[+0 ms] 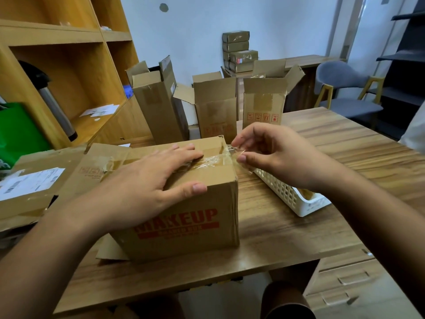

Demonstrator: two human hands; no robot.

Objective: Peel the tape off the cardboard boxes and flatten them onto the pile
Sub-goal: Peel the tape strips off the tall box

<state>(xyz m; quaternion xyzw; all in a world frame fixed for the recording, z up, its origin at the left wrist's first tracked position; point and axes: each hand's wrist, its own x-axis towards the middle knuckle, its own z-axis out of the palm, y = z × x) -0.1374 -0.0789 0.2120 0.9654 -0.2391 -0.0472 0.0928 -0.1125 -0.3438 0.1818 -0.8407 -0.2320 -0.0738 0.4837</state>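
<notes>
A closed cardboard box [197,226] with red MAKEUP print stands on the wooden table in front of me. Clear tape [212,161] runs across its top seam toward the right edge. My left hand [147,185] lies flat on the box top, fingers spread, thumb over the front edge. My right hand [273,155] is just past the box's right edge and pinches the lifted end of the tape between thumb and fingers. To the left lies a pile of flattened cardboard [34,187] with a shipping label.
Three open upright boxes [161,107], [217,109], [264,104] stand at the table's far side. A white plastic basket [285,196] sits right of the box. Wooden shelving [69,72] is at left, a grey chair [345,88] at right, stacked small boxes [239,51] behind.
</notes>
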